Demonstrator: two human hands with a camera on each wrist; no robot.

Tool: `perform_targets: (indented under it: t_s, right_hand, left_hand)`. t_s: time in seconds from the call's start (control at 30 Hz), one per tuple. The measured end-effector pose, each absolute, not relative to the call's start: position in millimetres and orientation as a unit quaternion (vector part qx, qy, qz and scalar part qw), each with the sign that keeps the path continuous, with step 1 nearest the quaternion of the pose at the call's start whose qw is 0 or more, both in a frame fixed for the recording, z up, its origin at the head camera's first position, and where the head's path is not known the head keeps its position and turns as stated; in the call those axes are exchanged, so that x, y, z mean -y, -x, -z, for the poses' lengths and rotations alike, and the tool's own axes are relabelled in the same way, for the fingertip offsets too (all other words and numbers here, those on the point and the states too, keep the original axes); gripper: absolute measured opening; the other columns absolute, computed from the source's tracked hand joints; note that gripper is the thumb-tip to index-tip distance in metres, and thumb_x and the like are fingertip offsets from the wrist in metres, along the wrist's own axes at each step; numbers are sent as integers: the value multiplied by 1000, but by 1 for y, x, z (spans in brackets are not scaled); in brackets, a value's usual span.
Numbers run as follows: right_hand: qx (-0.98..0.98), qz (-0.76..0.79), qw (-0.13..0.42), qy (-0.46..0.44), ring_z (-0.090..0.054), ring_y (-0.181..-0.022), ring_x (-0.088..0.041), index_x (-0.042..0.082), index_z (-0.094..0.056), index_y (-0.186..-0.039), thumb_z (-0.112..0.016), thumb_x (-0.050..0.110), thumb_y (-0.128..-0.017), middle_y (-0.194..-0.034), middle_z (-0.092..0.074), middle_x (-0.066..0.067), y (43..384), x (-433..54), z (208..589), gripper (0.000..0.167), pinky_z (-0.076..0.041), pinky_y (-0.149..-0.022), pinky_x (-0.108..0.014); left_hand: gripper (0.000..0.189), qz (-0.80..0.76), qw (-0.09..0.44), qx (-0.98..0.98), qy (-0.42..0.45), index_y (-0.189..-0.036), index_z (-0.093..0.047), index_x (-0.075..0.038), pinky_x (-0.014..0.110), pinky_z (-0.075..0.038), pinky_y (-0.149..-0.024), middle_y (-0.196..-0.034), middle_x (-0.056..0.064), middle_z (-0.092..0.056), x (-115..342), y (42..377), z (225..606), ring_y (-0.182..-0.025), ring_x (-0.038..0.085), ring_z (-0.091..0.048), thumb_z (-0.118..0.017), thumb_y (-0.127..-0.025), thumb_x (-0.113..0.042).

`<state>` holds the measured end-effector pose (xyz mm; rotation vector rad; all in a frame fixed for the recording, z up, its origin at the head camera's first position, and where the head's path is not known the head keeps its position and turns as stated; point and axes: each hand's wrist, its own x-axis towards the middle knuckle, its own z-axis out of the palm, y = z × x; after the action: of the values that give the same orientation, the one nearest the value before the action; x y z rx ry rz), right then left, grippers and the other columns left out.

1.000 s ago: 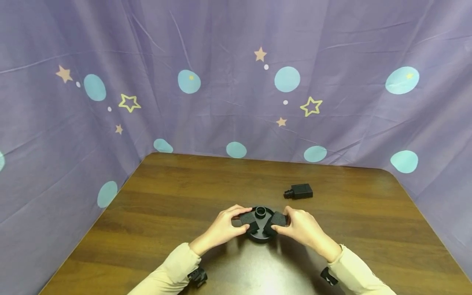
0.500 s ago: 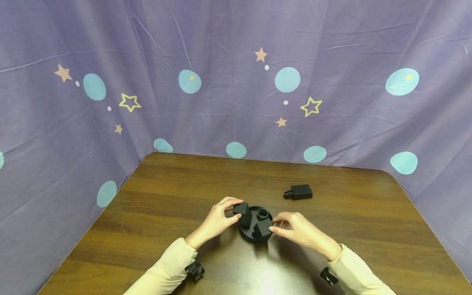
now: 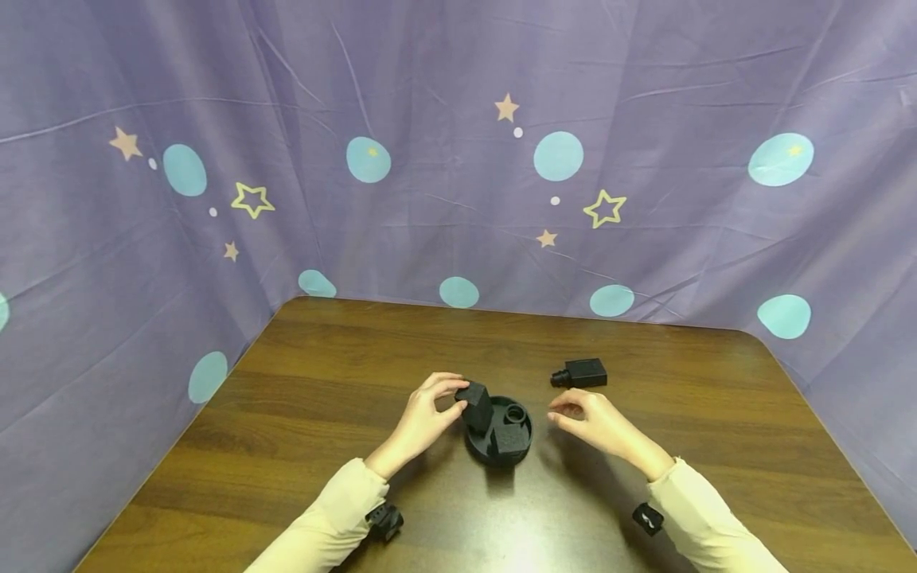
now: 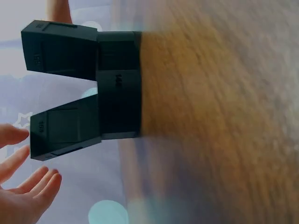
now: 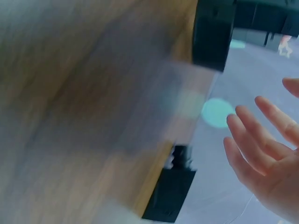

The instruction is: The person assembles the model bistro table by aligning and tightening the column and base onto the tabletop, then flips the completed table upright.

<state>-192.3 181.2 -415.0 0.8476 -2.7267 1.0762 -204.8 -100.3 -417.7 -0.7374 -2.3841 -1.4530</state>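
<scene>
A round black base (image 3: 494,461) with a raised rim stands on the table, with a small ring-shaped socket (image 3: 515,413) inside it. Two black tapered blocks rise from the base, splaying apart in the left wrist view. At the top of the left block (image 3: 478,410), my left hand (image 3: 423,418) has thumb and fingertips pinching its upper end. The other block (image 3: 510,440) stands free at the front right of the base. Off to the right, my right hand (image 3: 598,422) hovers apart from the base, fingers loosely bent, holding nothing.
Behind my right hand lies a black rectangular piece (image 3: 587,372) with a narrow ridged plug end (image 5: 182,156). The wooden table (image 3: 344,350) meets a purple patterned curtain (image 3: 444,223) at the back and sides.
My right hand has let go of the right block and moved right. My left hand still holds the left block, with the base turned and the blocks now in a different position.
</scene>
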Motion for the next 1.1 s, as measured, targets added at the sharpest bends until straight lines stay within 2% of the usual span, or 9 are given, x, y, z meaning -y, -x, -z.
perform_targets:
  t_s: [0.17,0.33,0.57,0.73,0.9,1.1]
  right_hand:
    - [905,-340,71,-246,-59,-80,-15,3,-64,-92,-61,17,-83,-87,-62,1,203,-195,419,18,-49,-72,-37]
    - [912,-326,101,-227,-58,-86,-22,3,-65,-93,-63,15,-81,-89,-60,-3,212,-205,421,17,-47,-75,-41]
    - [919,-329,99,-193,-54,-98,-33,-1,-61,-101,-63,12,-80,-101,-57,-16,224,-216,424,25,-43,-82,-48]
    - [919,-329,116,-184,-49,-101,-40,-4,-59,-104,-65,7,-76,-106,-54,-24,233,-222,428,31,-38,-86,-52]
    - [917,-328,126,-186,-43,-106,-47,-8,-55,-107,-65,4,-73,-115,-48,-31,240,-226,433,38,-32,-90,-56]
    - [926,-320,90,-179,-38,-113,-49,-7,-49,-117,-63,4,-73,-124,-40,-33,246,-232,440,47,-30,-92,-58]
  left_hand:
    - [24,474,177,820,269,-95,-66,-5,35,-46,-82,-103,7,-61,99,199,409,-97,21,-57,-69,-72,0]
    - [23,480,175,799,318,-96,-65,-4,31,-45,-84,-103,5,-62,95,191,402,-98,19,-57,-68,-73,0]
    - [25,487,138,775,379,-96,-62,5,30,-48,-80,-99,19,-61,83,164,370,-93,30,-58,-66,-72,6]
    - [28,493,95,769,395,-100,-60,7,29,-47,-83,-101,21,-59,77,159,369,-95,32,-57,-66,-73,4]
    - [33,489,62,773,399,-106,-58,3,27,-46,-85,-106,16,-58,73,166,392,-97,28,-58,-68,-75,-5]
    - [40,454,45,799,391,-110,-59,-5,23,-44,-87,-109,4,-58,71,169,407,-100,17,-57,-71,-74,-21]
